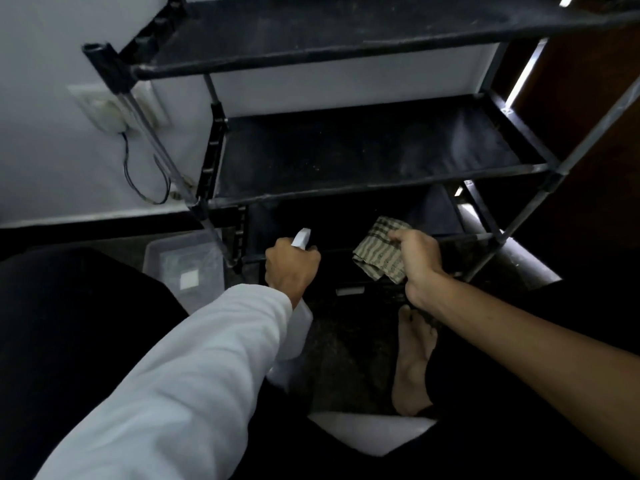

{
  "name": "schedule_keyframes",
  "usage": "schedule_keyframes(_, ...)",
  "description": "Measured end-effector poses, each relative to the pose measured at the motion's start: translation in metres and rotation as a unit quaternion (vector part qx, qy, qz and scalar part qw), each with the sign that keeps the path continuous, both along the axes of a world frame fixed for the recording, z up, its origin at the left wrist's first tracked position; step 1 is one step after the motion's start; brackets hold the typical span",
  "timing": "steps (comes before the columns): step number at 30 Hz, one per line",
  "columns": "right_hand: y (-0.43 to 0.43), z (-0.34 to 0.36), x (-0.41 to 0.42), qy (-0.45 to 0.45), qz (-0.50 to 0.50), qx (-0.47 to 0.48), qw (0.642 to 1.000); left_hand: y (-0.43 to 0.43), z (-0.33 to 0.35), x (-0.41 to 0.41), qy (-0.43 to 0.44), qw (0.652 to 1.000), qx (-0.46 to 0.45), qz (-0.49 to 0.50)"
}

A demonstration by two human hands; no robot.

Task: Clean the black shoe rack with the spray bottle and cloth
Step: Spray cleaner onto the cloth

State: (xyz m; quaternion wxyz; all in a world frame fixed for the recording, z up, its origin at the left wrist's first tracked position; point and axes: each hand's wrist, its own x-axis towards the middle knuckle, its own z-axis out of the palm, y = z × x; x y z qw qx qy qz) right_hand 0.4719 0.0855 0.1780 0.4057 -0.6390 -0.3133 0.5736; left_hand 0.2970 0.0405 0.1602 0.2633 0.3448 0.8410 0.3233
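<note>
Black shoe rack point(363, 150) here is the cheap kind: thin metal tubes, chunky plastic corner joints and floppy black fabric shelves. I count three shelves in view, and the fabric looks dusty with pale specks on it.

The left hand point(292, 263), in a white sleeve, has its grip wrapped tight round the neck of the one spray bottle point(300, 237). It's white plastic. The long axis runs from the body tucked under the wrist up to the wedge-shaped nozzle, which points away from the person, into the lowest shelf opening.

The right hand point(417, 261), bare forearm, pinches a single folded cloth point(379, 252), a woven beige one with dark stripes. It's right at the front bar of that bottom shelf, and I can't tell if it touches.

A clear plastic tub point(185, 261) sits on the floor left of the rack. One bare foot point(414, 355) shows below the right arm.
</note>
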Motion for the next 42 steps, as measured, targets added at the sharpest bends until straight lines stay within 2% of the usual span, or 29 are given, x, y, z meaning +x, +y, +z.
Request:
schedule_keyframes(7,-0.01,-0.016,-0.025,0.01,0.012,-0.027,1.0,-0.012,-0.022,-0.032,-0.021,0.996,0.009,0.088)
schedule_keyframes(14,-0.013,-0.022,-0.038,-0.011,0.038,-0.02,0.999,-0.008,-0.027,-0.049,-0.038,0.991,0.02,0.124)
schedule_keyframes(21,-0.016,-0.027,-0.041,-0.015,0.046,-0.018,0.999,-0.005,-0.033,-0.05,-0.015,0.988,0.004,0.151)
schedule_keyframes(27,-0.014,-0.03,-0.035,-0.003,0.039,-0.023,0.999,0.001,-0.03,-0.04,-0.022,0.988,0.041,0.147)
schedule_keyframes(42,-0.017,-0.038,0.005,0.036,-0.042,-0.031,0.998,0.023,-0.03,0.02,-0.05,0.998,0.02,0.043)
